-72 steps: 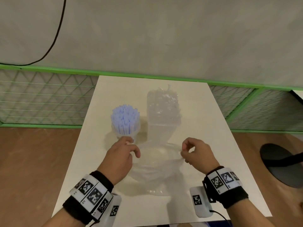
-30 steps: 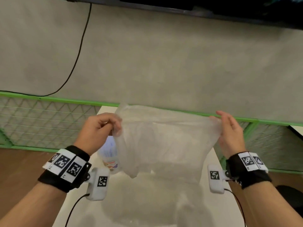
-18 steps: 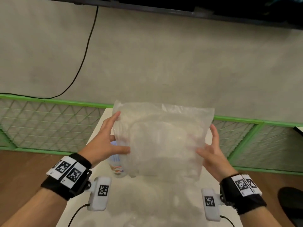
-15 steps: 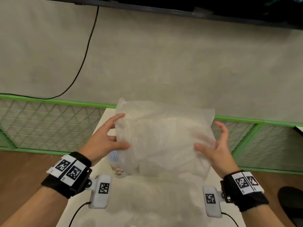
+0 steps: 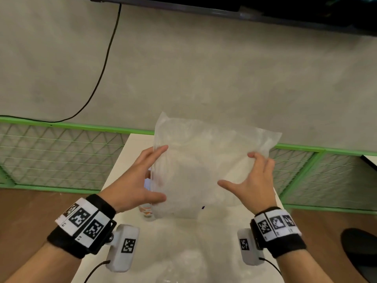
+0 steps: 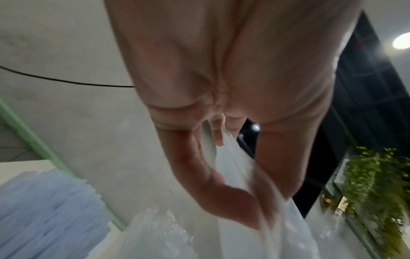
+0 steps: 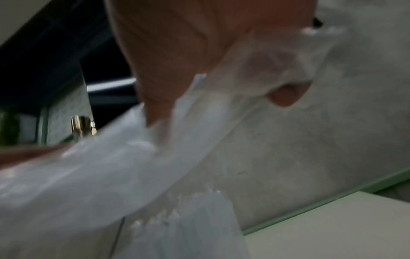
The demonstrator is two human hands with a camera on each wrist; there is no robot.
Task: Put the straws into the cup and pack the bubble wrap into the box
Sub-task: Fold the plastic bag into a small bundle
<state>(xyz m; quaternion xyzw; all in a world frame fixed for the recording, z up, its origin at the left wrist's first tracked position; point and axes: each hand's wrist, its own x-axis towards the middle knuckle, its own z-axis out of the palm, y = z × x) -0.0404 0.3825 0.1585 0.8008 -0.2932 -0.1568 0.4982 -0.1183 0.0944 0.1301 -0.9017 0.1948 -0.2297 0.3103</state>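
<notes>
- Above the desk (image 5: 130,152), you hold a folded sheet of bubble wrap (image 5: 204,172) up in the air between both hands, roughly upright and facing you.
- Your left hand (image 5: 132,180) takes the sheet's left edge: its fingers (image 5: 157,152) lie nearly straight against the far side and the thumb presses the near side low down. The left wrist view shows the wrap running between thumb and fingers.
- Your right hand (image 5: 255,180) takes the right side, fingers bent over the sheet's upper right part and thumb stretched out across the near face. In the right wrist view the film drapes over those fingers and one fingertip (image 7: 286,96) pokes out beneath it.
- Behind and below the sheet, the cup (image 5: 145,213) stands on the desk just beside your left hand, mostly hidden; the left wrist view shows pale blue straws (image 6: 44,210) bunched in it.
- To the right of the straws, the clear box (image 6: 155,233) stands on the desk with crinkled wrap showing in it, directly under the held sheet.
- A green mesh fence (image 5: 61,156) runs behind the desk, and a black cable (image 5: 102,74) hangs on the wall.
</notes>
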